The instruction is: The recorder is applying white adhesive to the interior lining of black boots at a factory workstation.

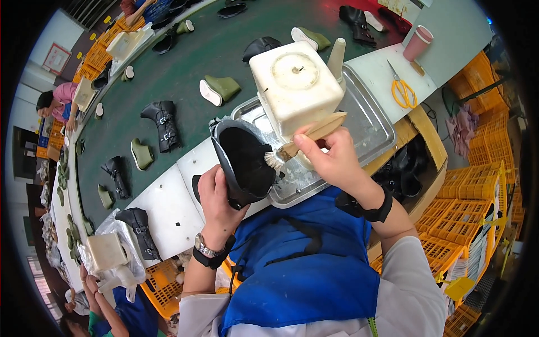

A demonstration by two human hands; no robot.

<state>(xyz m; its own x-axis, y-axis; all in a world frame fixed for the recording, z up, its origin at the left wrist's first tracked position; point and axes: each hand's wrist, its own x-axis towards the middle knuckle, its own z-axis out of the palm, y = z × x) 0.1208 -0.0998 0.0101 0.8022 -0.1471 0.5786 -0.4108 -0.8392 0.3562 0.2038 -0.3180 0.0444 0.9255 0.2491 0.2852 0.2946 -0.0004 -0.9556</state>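
My left hand is closed round a black boot, its open top tilted toward me and its dark inside showing. In my right hand is a brush with a flat wooden handle. The brush's pale bristles are at the right rim of the boot's opening; whether they touch it I cannot tell. Just beyond my right hand, a square white plastic container stands on a metal tray.
A green conveyor belt carries black boots and olive boots. Orange-handled scissors and a pink cup lie right of the tray. A cardboard box holds black boots. Orange crates stack at right. Other people work at left.
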